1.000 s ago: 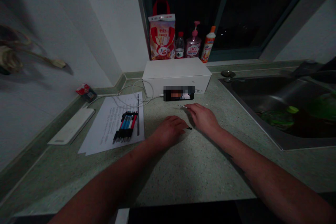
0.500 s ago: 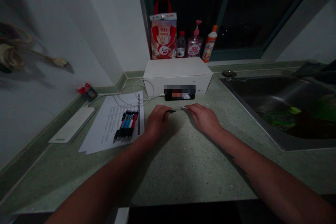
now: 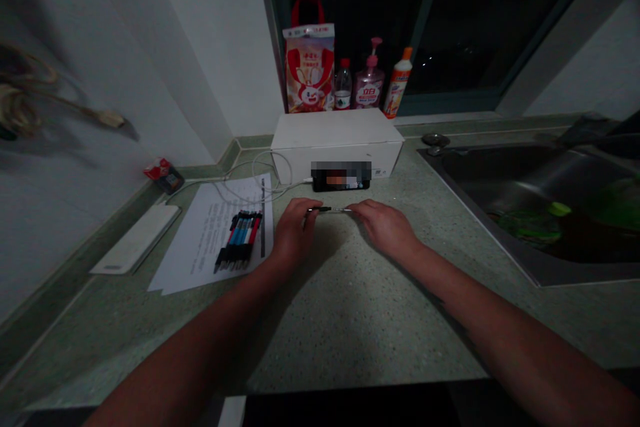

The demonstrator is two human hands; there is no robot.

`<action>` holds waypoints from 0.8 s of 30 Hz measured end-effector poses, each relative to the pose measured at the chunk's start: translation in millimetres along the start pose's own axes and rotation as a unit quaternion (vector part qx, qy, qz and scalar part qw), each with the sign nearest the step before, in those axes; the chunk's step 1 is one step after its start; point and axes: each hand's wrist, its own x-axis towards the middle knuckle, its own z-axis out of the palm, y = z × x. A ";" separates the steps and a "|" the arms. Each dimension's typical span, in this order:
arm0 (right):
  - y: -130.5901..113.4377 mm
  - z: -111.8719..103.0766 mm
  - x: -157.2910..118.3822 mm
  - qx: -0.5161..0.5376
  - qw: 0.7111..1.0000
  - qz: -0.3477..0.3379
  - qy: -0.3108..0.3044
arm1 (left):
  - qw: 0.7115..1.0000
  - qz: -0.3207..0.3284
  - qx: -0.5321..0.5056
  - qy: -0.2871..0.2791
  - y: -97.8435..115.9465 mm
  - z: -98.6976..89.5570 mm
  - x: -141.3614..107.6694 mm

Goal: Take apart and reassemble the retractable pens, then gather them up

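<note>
A thin rod [image 3: 327,209] is held crosswise, long axis left to right, just in front of the phone [image 3: 341,182]. The left hand's [image 3: 295,230] fingers grasp its black end; the right hand's [image 3: 385,227] fingers touch its silver end, grip indeterminate.

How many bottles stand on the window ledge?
3, left to right: a clear plastic bottle, a pink pump bottle, an orange-capped bottle, all behind the white box; the box may hide more.

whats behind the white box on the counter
Behind the white box stand a red-handled printed bag, a clear plastic bottle, a pink pump bottle and an orange-capped bottle, against a dark window. The box hides their bases and anything lower down.
</note>
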 end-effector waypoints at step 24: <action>-10.8 8.8 -2.9 0.077 0.996 0.000 -0.034 | 0.990 -0.079 -0.086 -0.078 5.6 5.3 -9.1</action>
